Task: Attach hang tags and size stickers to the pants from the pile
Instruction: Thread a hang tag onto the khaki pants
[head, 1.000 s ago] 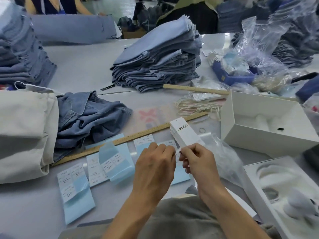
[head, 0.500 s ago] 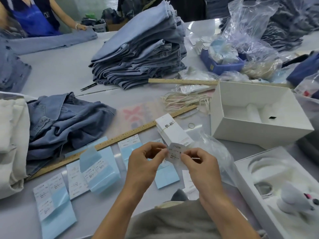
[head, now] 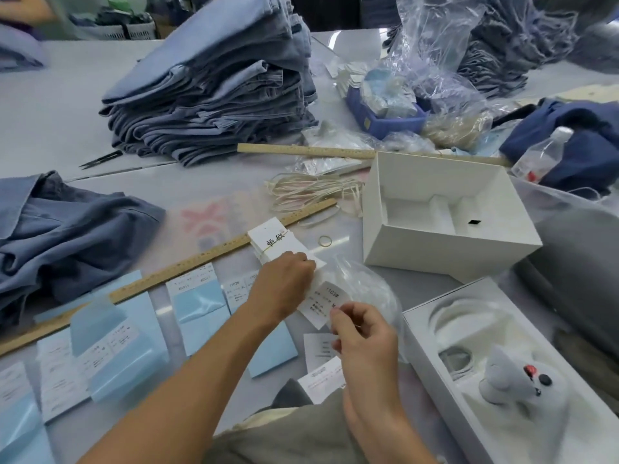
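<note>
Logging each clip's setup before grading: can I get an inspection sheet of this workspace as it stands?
Surface: pale grey table, crowded.
Job's things: folded jeans stack; bundled hang tags; size sticker marked 1103#, M; blue-backed sticker sheets; string bundle.
Clutter: two wooden rulers; open white box; thread snips; rubber band; plastic bags; bottle; foam tray with a grey device.
Hands: left hand rests on the hang tags; right hand pinches the size sticker.
Cables: nothing seen.
Surroundings: more denim piles.
</note>
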{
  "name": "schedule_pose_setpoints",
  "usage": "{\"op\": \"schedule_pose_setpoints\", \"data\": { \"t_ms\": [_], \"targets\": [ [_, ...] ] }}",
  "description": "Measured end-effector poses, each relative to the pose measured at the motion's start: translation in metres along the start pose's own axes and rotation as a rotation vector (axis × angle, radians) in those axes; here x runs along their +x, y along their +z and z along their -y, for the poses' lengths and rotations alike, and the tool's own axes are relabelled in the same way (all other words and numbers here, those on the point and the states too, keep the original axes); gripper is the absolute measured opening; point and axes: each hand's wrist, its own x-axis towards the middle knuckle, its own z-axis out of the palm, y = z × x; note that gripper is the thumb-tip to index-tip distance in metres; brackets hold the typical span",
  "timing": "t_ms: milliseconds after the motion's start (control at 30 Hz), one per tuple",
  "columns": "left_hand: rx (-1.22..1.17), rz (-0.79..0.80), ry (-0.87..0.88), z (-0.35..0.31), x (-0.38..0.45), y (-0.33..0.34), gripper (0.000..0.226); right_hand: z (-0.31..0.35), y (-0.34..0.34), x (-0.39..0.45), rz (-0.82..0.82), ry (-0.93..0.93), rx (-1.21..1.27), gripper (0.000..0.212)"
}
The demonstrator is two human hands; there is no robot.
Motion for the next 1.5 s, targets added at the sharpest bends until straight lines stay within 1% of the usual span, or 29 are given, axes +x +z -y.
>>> {"op": "schedule_pose_setpoints", "data": {
  "t_ms": [33, 67, 167, 267, 333, 367, 433, 467, 500, 600, 700, 733, 800, 900, 933, 967, 1033, 1067, 1100, 1133, 1167, 1200, 1233, 1300, 1333, 1367, 1433, 1467, 1500],
  "targets": [
    [-0.009, -0.021, -0.005, 0.0, 0.001, 0.0, 0.005, -0.001, -0.002, 0.002, -0.01, 0.016, 0.007, 0.024],
    [-0.014, -0.042, -0.014, 0.001, 0.002, 0.0, 0.005, -0.001, -0.002, 0.003, -0.016, 0.029, 0.013, 0.025],
    [-0.055, -0.131, -0.04, 0.007, 0.0, 0.004, 0.014, 0.0, -0.001, 0.0, -0.015, 0.052, 0.033, 0.029],
    [-0.206, -0.238, -0.106, 0.011, -0.005, 0.005, 0.021, 0.002, 0.0, -0.002, -0.022, 0.072, 0.043, 0.024],
    [-0.376, -0.26, -0.238, 0.013, -0.006, 0.004, 0.031, 0.003, 0.0, -0.002, -0.03, 0.092, 0.05, 0.018],
    [-0.518, -0.228, -0.324, 0.015, -0.006, 0.002, 0.031, 0.003, 0.0, -0.002, -0.034, 0.099, 0.054, 0.015],
    [-0.867, -0.161, -0.459, 0.023, -0.002, -0.001, 0.021, 0.004, 0.001, -0.002, -0.041, 0.112, 0.061, 0.012],
    [-0.952, -0.155, -0.492, 0.026, -0.002, -0.001, 0.018, 0.004, 0.002, -0.003, -0.043, 0.118, 0.064, 0.012],
    [-0.942, -0.167, -0.491, 0.03, -0.003, -0.001, 0.017, 0.005, 0.002, -0.003, -0.045, 0.121, 0.069, 0.012],
    [-0.804, -0.234, -0.469, 0.033, -0.008, -0.004, 0.016, 0.009, 0.002, -0.004, -0.042, 0.127, 0.076, 0.013],
    [-0.759, -0.37, -0.427, 0.034, -0.017, -0.033, 0.012, 0.022, -0.001, -0.004, -0.047, 0.131, 0.131, 0.015],
    [-0.741, -0.415, -0.391, 0.034, -0.027, -0.048, 0.012, 0.029, -0.003, -0.004, -0.051, 0.13, 0.154, 0.015],
    [-0.659, -0.485, -0.259, 0.03, -0.063, -0.079, 0.008, 0.044, -0.012, -0.008, -0.057, 0.115, 0.184, 0.014],
    [-0.377, -0.583, -0.043, 0.01, -0.153, -0.117, 0.008, 0.069, -0.033, -0.024, -0.001, 0.083, 0.217, 0.016],
    [-0.31, -0.578, 0.031, -0.003, -0.187, -0.124, 0.01, 0.077, -0.041, -0.032, 0.025, 0.069, 0.214, 0.017],
    [-0.274, -0.541, 0.106, -0.018, -0.219, -0.125, 0.012, 0.083, -0.049, -0.041, 0.048, 0.053, 0.201, 0.02],
    [-0.205, -0.412, 0.246, -0.053, -0.276, -0.117, 0.02, 0.092, -0.062, -0.063, 0.11, 0.04, 0.139, 0.029],
    [-0.177, -0.336, 0.283, -0.067, -0.299, -0.111, 0.022, 0.094, -0.067, -0.077, 0.154, 0.033, 0.095, 0.031],
    [-0.178, -0.28, 0.278, -0.076, -0.316, -0.105, 0.027, 0.094, -0.069, -0.093, 0.212, 0.029, 0.046, 0.029],
    [-0.221, -0.246, 0.24, -0.082, -0.33, -0.1, 0.035, 0.092, -0.07, -0.11, 0.284, 0.034, -0.01, 0.02],
    [-0.274, -0.255, 0.2, -0.086, -0.342, -0.097, 0.047, 0.088, -0.069, -0.126, 0.352, 0.043, -0.07, 0.009],
    [-0.324, -0.294, 0.146, -0.086, -0.349, -0.097, 0.055, 0.083, -0.068, -0.141, 0.407, 0.064, -0.13, 0.002],
    [-0.36, -0.328, 0.083, -0.091, -0.36, -0.095, 0.059, 0.076, -0.069, -0.155, 0.449, 0.09, -0.193, 0.003],
    [-0.455, -0.368, -0.027, -0.105, -0.371, -0.097, 0.068, 0.061, -0.073, -0.173, 0.485, 0.139, -0.284, 0.017],
    [-0.525, -0.365, -0.08, -0.113, -0.376, -0.098, 0.073, 0.055, -0.074, -0.18, 0.491, 0.165, -0.325, 0.019],
    [-0.575, -0.362, -0.122, -0.12, -0.381, -0.1, 0.074, 0.051, -0.076, -0.186, 0.5, 0.193, -0.365, 0.018],
    [-0.637, -0.483, -0.21, -0.122, -0.387, -0.096, 0.06, 0.041, -0.081, -0.196, 0.517, 0.247, -0.431, 0.018],
    [-0.712, -0.542, -0.295, -0.118, -0.389, -0.091, 0.046, 0.037, -0.083, -0.2, 0.529, 0.258, -0.469, 0.019],
    [-0.814, -0.565, -0.414, -0.113, -0.392, -0.085, 0.031, 0.032, -0.084, -0.203, 0.537, 0.253, -0.519, 0.019]
  ]
}}
